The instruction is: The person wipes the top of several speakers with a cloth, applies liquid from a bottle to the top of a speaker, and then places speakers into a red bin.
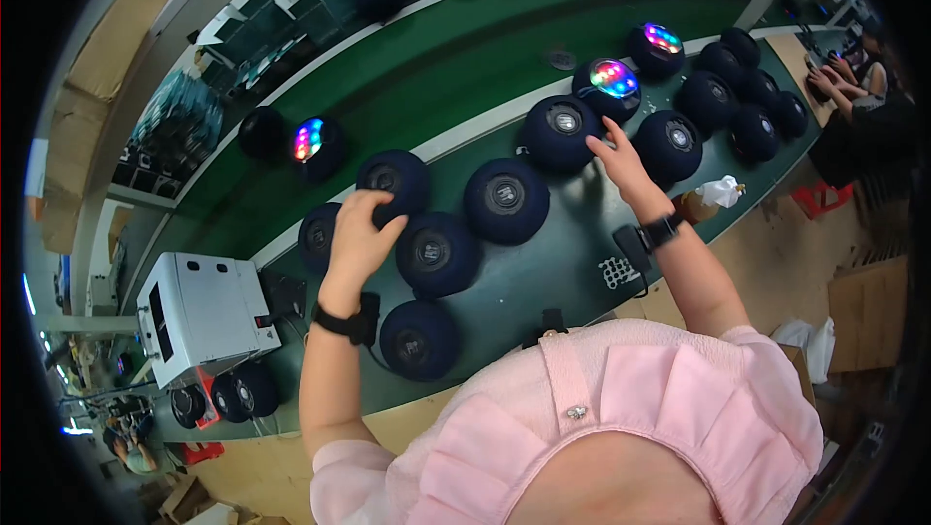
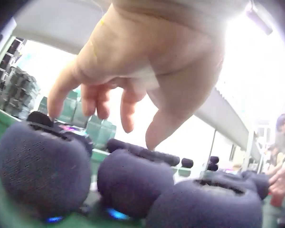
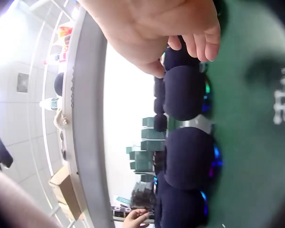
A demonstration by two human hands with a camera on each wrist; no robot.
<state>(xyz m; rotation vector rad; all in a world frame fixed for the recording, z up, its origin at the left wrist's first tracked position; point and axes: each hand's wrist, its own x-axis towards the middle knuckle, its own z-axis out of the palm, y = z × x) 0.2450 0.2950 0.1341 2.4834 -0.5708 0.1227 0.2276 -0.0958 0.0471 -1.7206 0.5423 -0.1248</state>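
Observation:
Several round, dark-blue fabric-covered speakers stand on the green bench. My left hand (image 1: 361, 239) hovers with spread, bent fingers over the near side of a speaker (image 1: 400, 176); in the left wrist view the hand (image 2: 152, 57) arches above the speaker tops with nothing in its grasp. Beside it sit a second speaker (image 1: 438, 252) and a third speaker (image 1: 506, 197). My right hand (image 1: 623, 164) reaches between a speaker (image 1: 558, 142) and another speaker (image 1: 669, 152), fingers loosely spread. In the right wrist view its thumb and fingertips (image 3: 211, 51) overlap the row of speakers.
Lit speakers glow in colours along the green conveyor (image 1: 465, 69). A white machine (image 1: 208, 317) stands at the left, and boxes (image 1: 320, 1) line the far side. At the right are a bottle topped with white tissue (image 1: 720, 192), more speakers (image 1: 752, 132) and other people.

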